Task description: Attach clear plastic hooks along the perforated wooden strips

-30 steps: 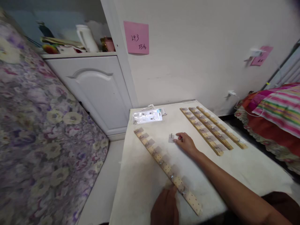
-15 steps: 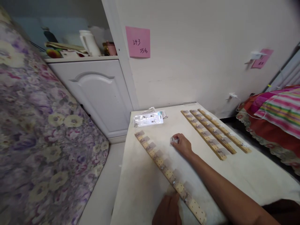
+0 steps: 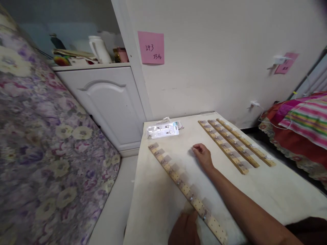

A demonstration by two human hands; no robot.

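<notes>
A long pale wooden strip [image 3: 174, 174] with rows of holes lies diagonally on the table. Along it sit several small metal clips, each with a clear plastic tab. At the strip's near edge, my left hand [image 3: 185, 227] is closed against it, fingertips at the wood; part of the grip is hidden. My right hand [image 3: 203, 156] hovers over the table between this strip and the others, thumb and fingers pinched together. Whatever lies between those fingertips is too small to make out. Three similar strips with clips, among them a nearest one [image 3: 221, 145], lie side by side at the right.
Clear plastic packaging [image 3: 163, 130] with metal clips inside lies at the table's back left corner. The white table [image 3: 143, 200] meets the wall at the back. A flowered curtain [image 3: 58, 153] hangs left, and a bed with a striped cover [image 3: 306, 115] stands right.
My right hand has shifted slightly right, and the small whitish clear piece seen in its fingers before no longer shows clearly. My left hand remains at the strip.
</notes>
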